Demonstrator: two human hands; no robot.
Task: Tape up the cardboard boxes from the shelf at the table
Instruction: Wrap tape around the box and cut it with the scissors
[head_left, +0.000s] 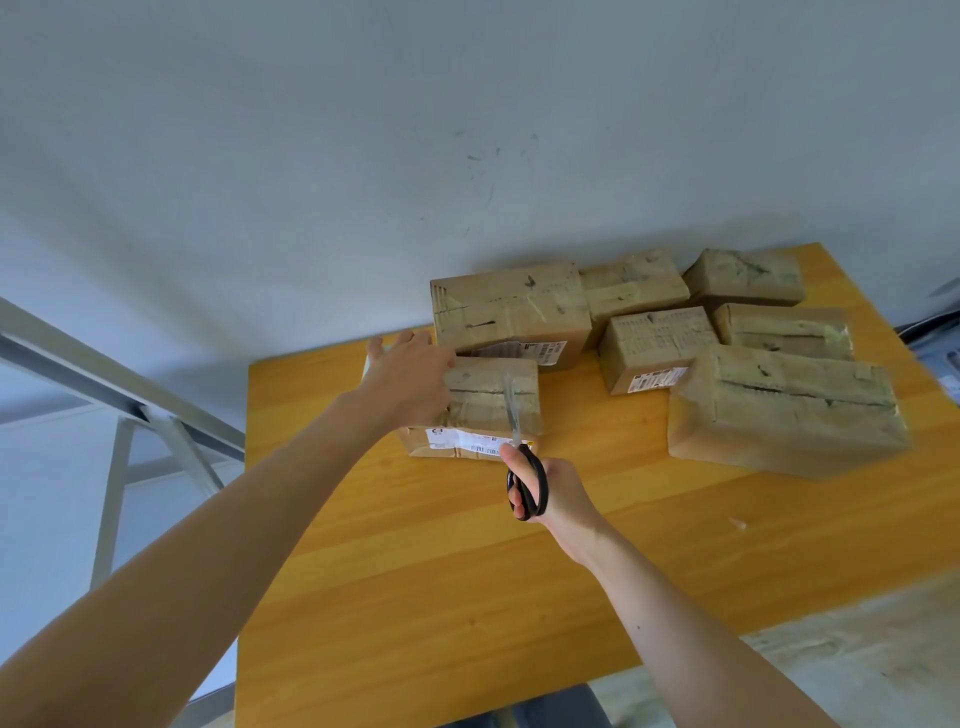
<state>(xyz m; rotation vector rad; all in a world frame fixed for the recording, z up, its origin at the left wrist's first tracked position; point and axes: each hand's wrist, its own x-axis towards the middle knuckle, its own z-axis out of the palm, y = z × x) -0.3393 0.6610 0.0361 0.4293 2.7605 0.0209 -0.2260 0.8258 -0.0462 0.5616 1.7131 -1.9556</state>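
a small cardboard box (493, 397) sits toward the far left corner of the tabletop (415, 571), with a white shipping label (470, 441) on its near side. the left hand (410, 374) lies on the box's left end, fingers straight, pressing down. the right hand (553, 493) grips black-handled scissors (525, 470) just in front of the box, and their blades reach up over its taped top. six more taped cardboard boxes (784, 410) stand along the far edge and toward the far right corner, the largest (511, 312) just behind the small one.
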